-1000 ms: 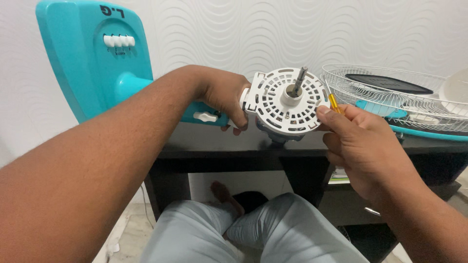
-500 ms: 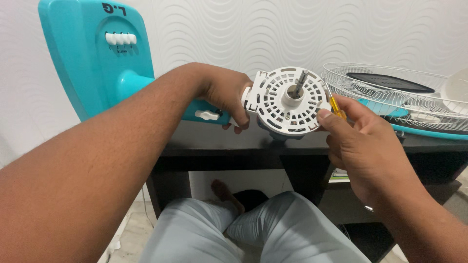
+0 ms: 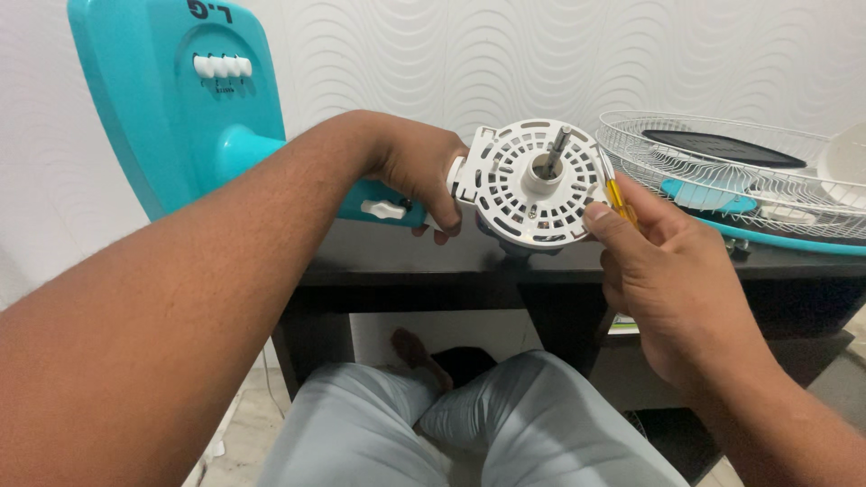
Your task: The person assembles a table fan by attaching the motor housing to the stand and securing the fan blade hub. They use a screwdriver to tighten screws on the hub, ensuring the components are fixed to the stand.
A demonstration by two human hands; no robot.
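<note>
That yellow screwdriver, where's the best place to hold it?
By its yellow handle, from the right, as the right hand does. The thin shaft points up-left along the white slotted motor cover, too slim to grip, and the left hand occupies the other side.

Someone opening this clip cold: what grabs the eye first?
Centre frame, a round white slotted motor cover with a metal shaft poking out, gripped at its left edge by the left hand. The right hand holds a yellow-handled screwdriver against its right rim. Upper left, the big turquoise fan base stands out; a white wire grille lies on the dark table at right.
</note>
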